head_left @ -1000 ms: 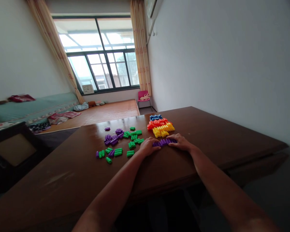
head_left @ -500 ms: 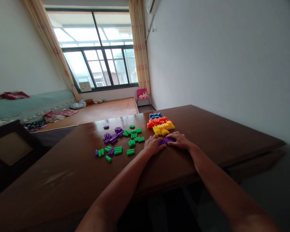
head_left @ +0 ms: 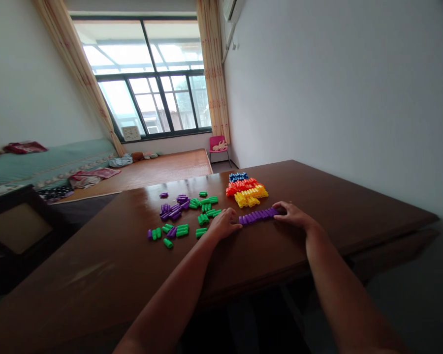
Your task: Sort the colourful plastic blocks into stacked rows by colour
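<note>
A row of purple plastic tubes (head_left: pixel 258 216) lies side by side on the dark brown table (head_left: pixel 125 280), between my two hands. At its left end is my left hand (head_left: pixel 224 224), its fingers bent and the thumb apart from them, with a small gap to the row. My right hand (head_left: pixel 291 215) rests at the right end, thumb and forefinger apart and close against the last tube; whether they touch it I cannot tell. Just beyond the row sit grouped yellow tubes (head_left: pixel 251 195), red-orange tubes (head_left: pixel 245 186) and blue tubes (head_left: pixel 238 177).
Loose purple tubes (head_left: pixel 174 211) and green tubes (head_left: pixel 182 230) lie scattered left of my left hand. A white wall (head_left: pixel 335 98) runs along the right. Behind the table are a bed (head_left: pixel 170 167), a pink chair (head_left: pixel 214 143) and a window.
My hands have moved apart from over the purple tubes, the left one leftward and the right one rightward. More of the purple row now shows.
</note>
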Tool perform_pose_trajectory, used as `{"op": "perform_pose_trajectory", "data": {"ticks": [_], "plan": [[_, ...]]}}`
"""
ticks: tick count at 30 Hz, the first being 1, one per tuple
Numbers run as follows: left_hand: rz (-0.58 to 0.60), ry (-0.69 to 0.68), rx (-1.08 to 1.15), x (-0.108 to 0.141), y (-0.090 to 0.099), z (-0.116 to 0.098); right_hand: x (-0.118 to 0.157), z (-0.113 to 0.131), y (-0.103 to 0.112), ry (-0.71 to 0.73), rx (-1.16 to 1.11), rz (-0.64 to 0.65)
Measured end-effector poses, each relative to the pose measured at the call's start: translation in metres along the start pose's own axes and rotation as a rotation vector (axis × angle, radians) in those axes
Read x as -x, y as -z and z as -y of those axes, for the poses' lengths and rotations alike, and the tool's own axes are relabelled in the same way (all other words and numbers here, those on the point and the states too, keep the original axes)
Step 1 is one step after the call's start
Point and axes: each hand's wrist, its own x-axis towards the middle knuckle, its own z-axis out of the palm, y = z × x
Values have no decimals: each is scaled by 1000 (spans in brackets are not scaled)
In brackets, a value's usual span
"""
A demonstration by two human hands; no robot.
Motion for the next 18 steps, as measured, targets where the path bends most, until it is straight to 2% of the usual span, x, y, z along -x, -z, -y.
{"op": "perform_pose_trajectory", "data": {"ticks": [8,18], "plan": [[-34,78,-21,-5,-8,-12,-7,-3,-4,-40,33,-14],[-58,87,-66,1,-7,-23,-4,6,-4,-60,83,-51]]}}
